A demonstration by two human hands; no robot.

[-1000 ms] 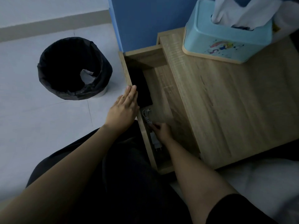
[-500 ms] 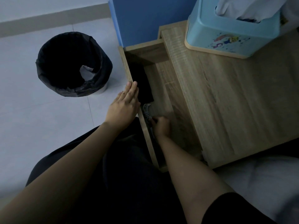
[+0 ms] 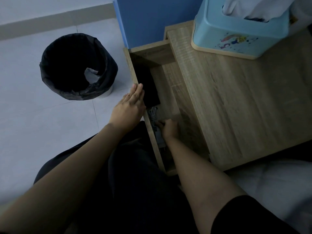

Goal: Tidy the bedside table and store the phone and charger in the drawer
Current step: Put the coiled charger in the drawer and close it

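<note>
Little has shifted in the last second. Your left hand (image 3: 130, 108) still lies flat, fingers straight, on the front wall of the drawer (image 3: 170, 92). Your right hand (image 3: 169, 128) stays inside, fingers curled on the grey charger (image 3: 157, 137) beside that wall, just nearer you than the black phone (image 3: 148, 88).

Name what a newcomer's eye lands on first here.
Two hands meet at the open drawer: the left hand rests flat on its front edge, the right hand holds the grey charger inside, near the dark phone. A black bin stands on the floor at left; a blue tissue box sits on the bedside table.
</note>
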